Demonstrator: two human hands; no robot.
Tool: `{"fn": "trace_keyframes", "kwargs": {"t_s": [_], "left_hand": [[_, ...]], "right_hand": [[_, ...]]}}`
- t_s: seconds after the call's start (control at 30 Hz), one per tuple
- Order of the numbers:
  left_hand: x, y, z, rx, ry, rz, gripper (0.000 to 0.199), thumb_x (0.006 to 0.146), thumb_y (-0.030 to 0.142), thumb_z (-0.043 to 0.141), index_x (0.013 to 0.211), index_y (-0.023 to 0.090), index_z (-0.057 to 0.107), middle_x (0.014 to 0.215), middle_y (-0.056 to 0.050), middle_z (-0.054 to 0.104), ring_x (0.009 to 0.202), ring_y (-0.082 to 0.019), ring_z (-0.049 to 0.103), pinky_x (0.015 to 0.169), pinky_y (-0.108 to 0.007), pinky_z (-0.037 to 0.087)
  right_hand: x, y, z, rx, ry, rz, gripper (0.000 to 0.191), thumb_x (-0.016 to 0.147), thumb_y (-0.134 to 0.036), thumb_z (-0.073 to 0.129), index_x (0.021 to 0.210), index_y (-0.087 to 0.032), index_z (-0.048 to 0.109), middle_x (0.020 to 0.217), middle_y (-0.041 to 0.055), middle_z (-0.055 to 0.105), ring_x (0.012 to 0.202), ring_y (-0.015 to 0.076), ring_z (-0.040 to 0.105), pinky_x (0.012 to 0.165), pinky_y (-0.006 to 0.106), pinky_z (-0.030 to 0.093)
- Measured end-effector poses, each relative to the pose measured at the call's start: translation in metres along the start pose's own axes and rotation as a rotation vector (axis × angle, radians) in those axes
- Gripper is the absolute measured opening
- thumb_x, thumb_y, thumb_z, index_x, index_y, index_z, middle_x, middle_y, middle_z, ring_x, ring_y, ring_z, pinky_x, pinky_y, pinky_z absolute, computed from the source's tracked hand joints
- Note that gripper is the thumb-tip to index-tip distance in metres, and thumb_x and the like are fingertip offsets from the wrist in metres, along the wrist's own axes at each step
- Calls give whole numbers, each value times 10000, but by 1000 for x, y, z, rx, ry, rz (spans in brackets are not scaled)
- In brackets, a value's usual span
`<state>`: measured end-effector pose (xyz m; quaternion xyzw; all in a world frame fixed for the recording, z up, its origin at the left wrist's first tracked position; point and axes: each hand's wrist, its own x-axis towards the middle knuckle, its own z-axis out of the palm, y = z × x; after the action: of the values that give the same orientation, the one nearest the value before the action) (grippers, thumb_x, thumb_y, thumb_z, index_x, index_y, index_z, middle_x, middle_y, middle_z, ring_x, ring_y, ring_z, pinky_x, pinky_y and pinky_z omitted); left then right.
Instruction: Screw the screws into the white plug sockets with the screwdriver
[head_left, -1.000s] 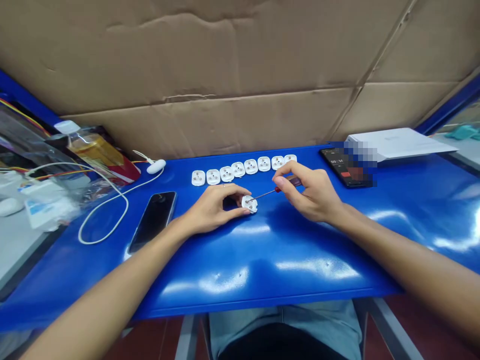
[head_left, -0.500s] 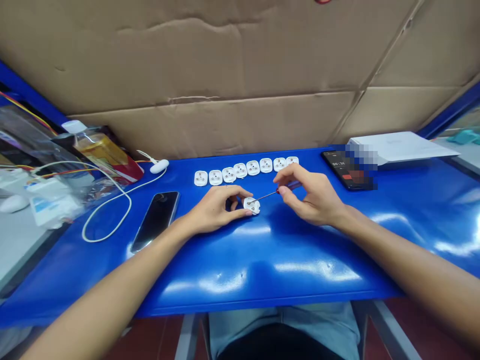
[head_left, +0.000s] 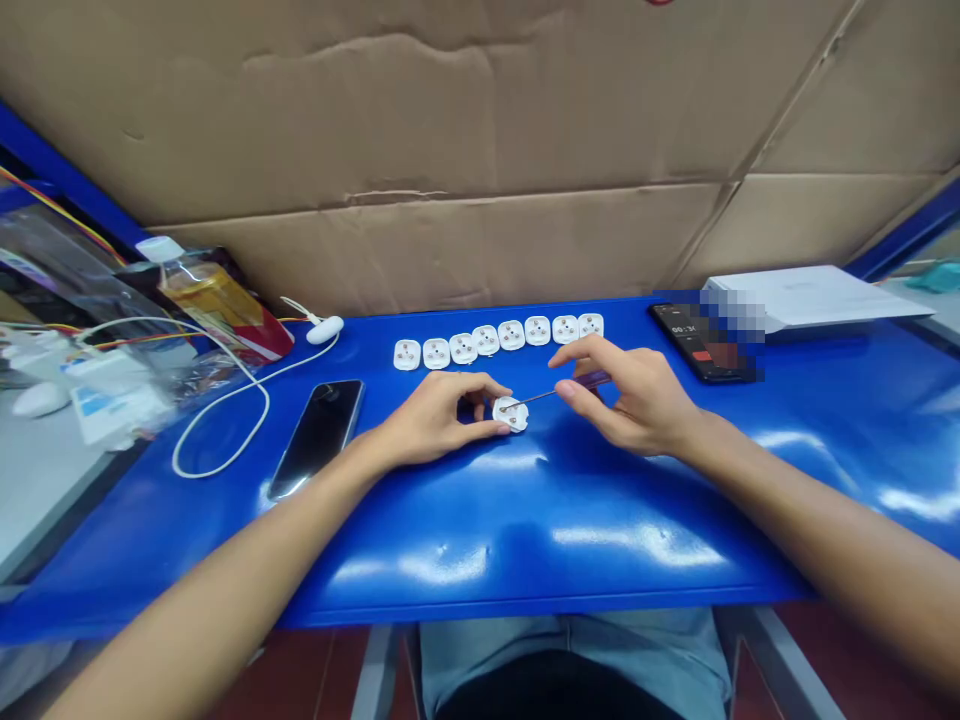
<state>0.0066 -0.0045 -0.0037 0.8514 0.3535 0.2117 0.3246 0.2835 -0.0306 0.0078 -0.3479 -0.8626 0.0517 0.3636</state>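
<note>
Between thumb and fingers, my left hand (head_left: pixel 442 418) grips a small white plug part (head_left: pixel 511 415) with metal fittings inside, at the middle of the table. My right hand (head_left: pixel 630 395) is closed around the handle of a screwdriver (head_left: pixel 540 397). Its thin shaft slants down to the left, and the tip reaches into the plug part, at one of the fittings. The handle is mostly hidden by my fingers. Beyond my hands, several similar white plug parts (head_left: pixel 511 335) lie in a slightly bent row along the back of the table.
On the blue table (head_left: pixel 525 560), a dark phone (head_left: pixel 319 435) lies left of my left forearm. A white cable (head_left: pixel 225 470) loops beside it, near a leaning bottle (head_left: pixel 217 305). Back right are another phone (head_left: pixel 694 345) showing a timer and a white box (head_left: pixel 817 295). Cardboard (head_left: pixel 450 130) stands behind.
The whole view has shifted slightly. The screwdriver tip remains in the plug part, and my right fingers have moved a little around the handle; my left hand keeps its grip.
</note>
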Motion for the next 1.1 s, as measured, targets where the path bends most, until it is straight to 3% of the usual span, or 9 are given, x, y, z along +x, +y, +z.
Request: {"fn": "trace_keyframes", "kwargs": {"t_s": [0.07,0.23,0.37,0.4,0.53,0.7,0.83,1.0,1.1], "left_hand": [[0,0,0,10,3,6,407,902,462,810,1220,211,763,872,-11,756,784,-167,685,739,-281,500],[0,0,0,25,9,31,390,922,443,785,1229,204,759,885,-18,763,779,-169,688,755,-288,511],[0,0,1,25,15,31,387,925,445,784,1228,205,760,879,-14,756,750,-156,667,720,-273,494],[0,0,2,26,14,30,387,928,448,782,1231,208,759,869,-10,749,739,-152,659,711,-269,488],[0,0,3,39,17,38,392,943,456,766,1245,205,756,842,-3,725,708,-140,627,700,-265,472],[1,1,2,41,18,36,399,969,493,726,1247,208,755,833,-5,710,704,-144,611,699,-273,463],[0,2,3,38,10,43,388,969,468,736,1249,200,754,839,-4,705,706,-141,602,700,-269,453],[0,2,3,31,13,35,397,974,463,736,1263,192,745,897,-12,724,733,-138,610,715,-264,457],[0,2,2,37,-7,27,390,979,452,734,1276,200,740,887,-7,719,736,-137,607,723,-263,458]], "right_hand": [[0,0,0,41,0,-6,167,980,-245,582,1147,-249,596,903,21,771,740,192,750,656,306,548],[0,0,1,-73,7,6,103,1019,-317,591,1082,-252,641,608,-55,661,492,156,607,525,290,430],[1,-1,0,31,12,-21,192,981,-259,601,1173,-244,607,928,35,782,726,198,738,659,315,544],[1,-2,0,30,18,-30,194,976,-243,599,1170,-245,607,924,32,780,712,193,732,651,312,541],[0,-2,1,-80,25,-27,86,1012,-292,601,1076,-250,640,599,-61,632,471,146,575,505,286,417],[1,-2,0,43,12,-39,237,971,-225,589,1208,-236,573,957,41,773,729,185,738,659,304,560],[2,-2,1,-74,57,-7,156,1007,-273,605,1161,-256,586,681,-45,684,519,163,631,548,295,483],[2,-3,2,-2,55,-63,233,988,-228,588,1219,-236,555,934,23,770,716,172,741,666,284,552],[1,-4,2,-87,74,-43,134,1013,-249,593,1146,-248,587,698,-57,692,525,140,640,549,267,472]]}}
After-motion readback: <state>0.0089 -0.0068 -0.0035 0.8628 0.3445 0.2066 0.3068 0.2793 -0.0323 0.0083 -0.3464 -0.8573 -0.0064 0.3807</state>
